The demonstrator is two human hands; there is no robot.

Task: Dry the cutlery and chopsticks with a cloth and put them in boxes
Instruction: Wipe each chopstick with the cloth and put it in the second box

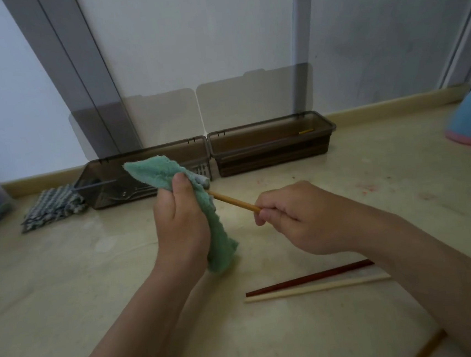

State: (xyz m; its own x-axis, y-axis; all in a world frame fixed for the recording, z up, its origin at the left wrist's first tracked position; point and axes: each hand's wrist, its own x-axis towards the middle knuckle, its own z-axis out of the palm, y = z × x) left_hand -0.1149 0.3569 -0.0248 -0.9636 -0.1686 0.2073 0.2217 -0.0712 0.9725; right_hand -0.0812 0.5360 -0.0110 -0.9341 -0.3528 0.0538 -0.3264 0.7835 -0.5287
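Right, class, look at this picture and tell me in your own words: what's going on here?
A person is drying a tan chopstick: the left hand grips a green cloth wrapped round its far end, while the right hand pinches its near end. A dark red chopstick and a cream chopstick lie side by side on the pale surface. At the back, the left box holds cutlery and the right box chopsticks, both lids open.

Pale, glossy floor (94, 278) meets a beige skirting (380, 111) under white wall panels (186, 39), perhaps sliding doors, grey-framed
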